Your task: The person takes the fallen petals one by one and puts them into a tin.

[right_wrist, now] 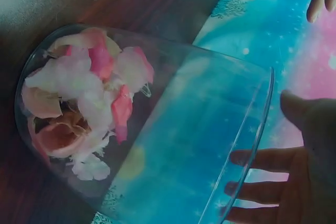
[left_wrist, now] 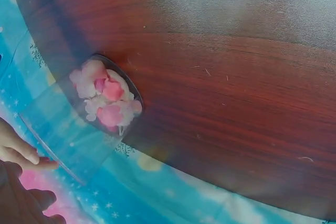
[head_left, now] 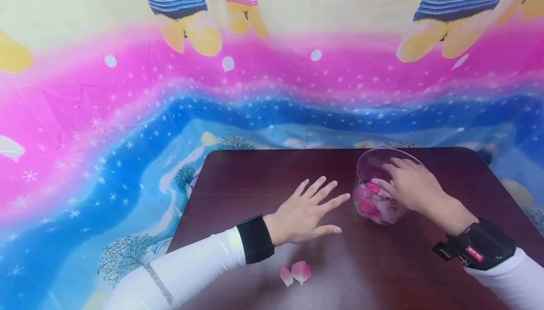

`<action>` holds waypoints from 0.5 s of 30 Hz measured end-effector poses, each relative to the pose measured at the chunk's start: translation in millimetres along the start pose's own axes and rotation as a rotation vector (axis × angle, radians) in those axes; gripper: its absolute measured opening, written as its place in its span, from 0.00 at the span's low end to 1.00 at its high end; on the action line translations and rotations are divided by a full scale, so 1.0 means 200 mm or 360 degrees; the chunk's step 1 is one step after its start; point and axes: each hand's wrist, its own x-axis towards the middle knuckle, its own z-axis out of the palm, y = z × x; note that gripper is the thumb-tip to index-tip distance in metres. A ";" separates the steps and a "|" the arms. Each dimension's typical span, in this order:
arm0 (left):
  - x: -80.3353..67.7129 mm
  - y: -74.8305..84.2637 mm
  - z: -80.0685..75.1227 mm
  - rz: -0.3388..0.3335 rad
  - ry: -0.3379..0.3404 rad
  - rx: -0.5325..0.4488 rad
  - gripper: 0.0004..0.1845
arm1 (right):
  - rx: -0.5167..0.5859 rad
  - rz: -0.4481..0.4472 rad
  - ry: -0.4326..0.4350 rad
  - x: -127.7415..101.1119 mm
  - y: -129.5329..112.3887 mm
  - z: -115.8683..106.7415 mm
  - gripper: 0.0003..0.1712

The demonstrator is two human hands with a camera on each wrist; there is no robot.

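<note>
A clear glass vase (head_left: pixel 360 174) stands at the right of the table in the head view, its lower part filled with pink and white flower petals (head_left: pixel 368 207). My right hand (head_left: pixel 413 185) is at its mouth, fingers reaching over the rim. In the right wrist view, the fingertips (right_wrist: pixel 240 157) show through the glass wall, the thumb lies apart from the rim, and no petal shows in the hand. To the left of the vase my left hand (head_left: pixel 302 215) hovers palm down, fingers spread, holding nothing.
Two loose pink-and-white petals, a broad one (head_left: pixel 301 271) and a narrow one (head_left: pixel 286 275), lie near the table's front. The dark wooden table (head_left: pixel 250 177) has rounded far corners. Behind it hangs a patterned cloth (head_left: pixel 272 64) in pink and blue.
</note>
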 end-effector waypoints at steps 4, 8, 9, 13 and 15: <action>0.00 -0.02 0.02 -0.0014 0.0008 -0.0035 0.40 | 0.0026 -0.0017 0.0033 -0.01 -0.04 0.01 0.38; -0.03 -0.06 0.05 -0.0052 0.0014 -0.0069 0.41 | 0.0076 -0.0112 0.0170 -0.02 -0.11 0.02 0.41; -0.05 -0.07 0.06 -0.0065 0.0010 -0.0084 0.41 | 0.0080 -0.0147 0.0203 -0.03 -0.13 0.03 0.41; -0.10 -0.13 0.10 -0.0130 -0.0008 -0.0145 0.41 | 0.0090 -0.0261 0.0306 -0.05 -0.22 0.08 0.43; -0.13 -0.16 0.12 -0.0168 -0.0028 -0.0169 0.41 | 0.0099 -0.0299 0.0332 -0.05 -0.26 0.11 0.45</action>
